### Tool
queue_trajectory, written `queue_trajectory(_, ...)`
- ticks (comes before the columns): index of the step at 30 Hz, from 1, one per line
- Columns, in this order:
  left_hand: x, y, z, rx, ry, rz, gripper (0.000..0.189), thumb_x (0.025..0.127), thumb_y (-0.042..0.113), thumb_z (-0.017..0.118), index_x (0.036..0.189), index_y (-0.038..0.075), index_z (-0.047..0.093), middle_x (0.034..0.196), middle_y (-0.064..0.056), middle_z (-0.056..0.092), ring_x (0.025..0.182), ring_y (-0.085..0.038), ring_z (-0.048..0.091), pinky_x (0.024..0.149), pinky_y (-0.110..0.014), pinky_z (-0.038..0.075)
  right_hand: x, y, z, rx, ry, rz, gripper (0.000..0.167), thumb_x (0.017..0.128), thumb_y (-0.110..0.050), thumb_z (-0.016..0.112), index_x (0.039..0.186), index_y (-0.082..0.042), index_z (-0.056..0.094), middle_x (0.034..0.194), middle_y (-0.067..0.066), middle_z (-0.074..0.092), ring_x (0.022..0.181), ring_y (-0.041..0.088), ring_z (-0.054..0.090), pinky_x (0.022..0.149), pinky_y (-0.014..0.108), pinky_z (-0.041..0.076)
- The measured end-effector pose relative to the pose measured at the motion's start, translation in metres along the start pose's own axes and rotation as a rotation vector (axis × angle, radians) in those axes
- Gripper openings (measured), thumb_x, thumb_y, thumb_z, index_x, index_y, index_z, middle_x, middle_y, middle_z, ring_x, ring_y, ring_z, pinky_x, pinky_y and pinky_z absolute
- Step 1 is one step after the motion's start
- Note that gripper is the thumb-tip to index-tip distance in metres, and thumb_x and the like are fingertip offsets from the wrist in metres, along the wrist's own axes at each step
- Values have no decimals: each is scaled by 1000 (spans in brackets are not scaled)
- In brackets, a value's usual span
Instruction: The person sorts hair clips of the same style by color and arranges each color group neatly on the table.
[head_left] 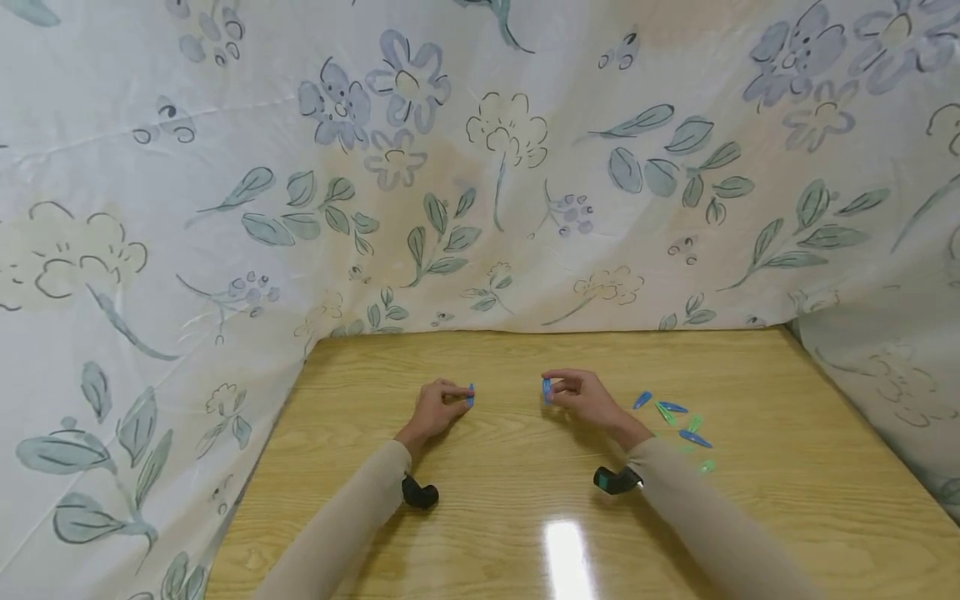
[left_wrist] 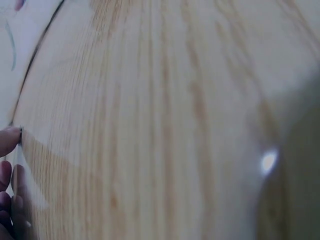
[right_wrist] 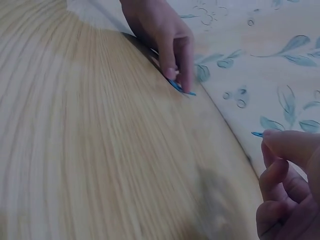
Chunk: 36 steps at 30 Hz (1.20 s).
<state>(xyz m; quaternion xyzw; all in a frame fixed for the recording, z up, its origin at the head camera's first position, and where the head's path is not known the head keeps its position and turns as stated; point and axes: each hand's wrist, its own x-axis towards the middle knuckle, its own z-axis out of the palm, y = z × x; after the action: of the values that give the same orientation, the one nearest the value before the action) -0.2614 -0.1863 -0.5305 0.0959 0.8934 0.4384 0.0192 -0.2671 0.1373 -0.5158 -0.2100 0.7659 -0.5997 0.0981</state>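
Note:
Near the middle of the table, my left hand pinches a small blue hair clip between thumb and fingers. In the right wrist view this clip lies along the fingertips, close over the wood. Only a few left fingers show at the edge of the left wrist view. To the right, my right hand holds another blue hair clip by thumb and fingertips. The tip of that clip pokes out past the thumb in the right wrist view, the rest hidden by the fingers.
Right of my right hand lie several loose clips, such as a blue clip and a green clip. The wooden table ends at a flowered cloth hanging behind it and at both sides. Each wrist wears a black camera mount.

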Motion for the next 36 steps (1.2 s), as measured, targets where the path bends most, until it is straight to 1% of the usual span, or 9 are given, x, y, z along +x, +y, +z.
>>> queue_trajectory(5, 1, 2, -1, 6, 6, 13, 20, 92, 16, 75, 111, 12, 80, 120, -11, 65, 121, -35, 54, 108, -58, 35, 10, -1, 14, -25, 3, -9, 43, 99, -4, 62, 138, 11, 54, 111, 31, 68, 92, 11, 65, 75, 26, 51)
queue_trajectory(8, 0, 2, 0, 11, 18, 15, 19, 92, 16, 75, 110, 12, 80, 120, -11, 66, 121, -35, 56, 109, -58, 34, 14, -4, 24, -13, -1, -10, 43, 98, -3, 61, 138, 12, 54, 112, 32, 67, 99, 21, 66, 80, 27, 53)
queue_trajectory(11, -4, 2, 2, 14, 30, 14, 18, 92, 16, 75, 108, 12, 80, 120, -12, 66, 121, -36, 56, 110, -59, 35, 17, -4, 35, 14, -11, -4, 42, 98, -1, 61, 137, 13, 54, 111, 32, 67, 100, 26, 66, 79, 29, 54)
queue_trajectory(15, -10, 3, 4, 4, 31, 10, 18, 92, 15, 75, 109, 10, 80, 119, -13, 66, 120, -37, 56, 109, -60, 37, 22, -2, 50, 29, -25, 5, 41, 97, 0, 62, 135, 13, 55, 108, 31, 67, 95, 19, 65, 74, 27, 52)
queue_trajectory(18, -9, 3, 6, 10, 30, 3, 18, 92, 15, 75, 109, 12, 80, 119, -12, 66, 120, -36, 56, 110, -59, 35, 27, -3, 61, 27, -34, 20, 40, 97, 0, 63, 134, 13, 56, 106, 30, 68, 88, 15, 64, 67, 24, 48)
queue_trajectory(22, -8, 3, 8, 19, 39, -2, 18, 92, 16, 75, 109, 13, 81, 118, -11, 66, 119, -34, 57, 108, -58, 37, 35, -5, 73, 36, -56, 34, 40, 96, 1, 63, 134, 13, 56, 105, 29, 69, 83, 13, 64, 64, 20, 47)
queue_trajectory(27, -8, 4, 7, 26, 52, 1, 18, 91, 15, 76, 108, 12, 81, 117, -13, 67, 116, -34, 58, 105, -57, 41, 42, -8, 85, 22, -63, 44, 40, 95, 3, 62, 134, 13, 57, 106, 29, 70, 88, 13, 65, 74, 20, 52)
queue_trajectory(29, -8, 4, 6, 28, 59, 7, 18, 90, 15, 77, 107, 11, 81, 117, -14, 67, 116, -35, 58, 105, -57, 40, 45, -10, 89, 1, -54, 60, 39, 95, 2, 62, 133, 10, 59, 106, 27, 71, 89, 13, 65, 74, 21, 50)
queue_trajectory(36, -7, 4, 4, 24, 43, 2, 19, 92, 16, 76, 109, 12, 80, 121, -14, 66, 120, -36, 55, 109, -62, 31, 56, -11, 100, -73, -13, 127, 38, 94, 4, 62, 131, 5, 62, 101, 21, 73, 88, 17, 67, 78, 25, 52)
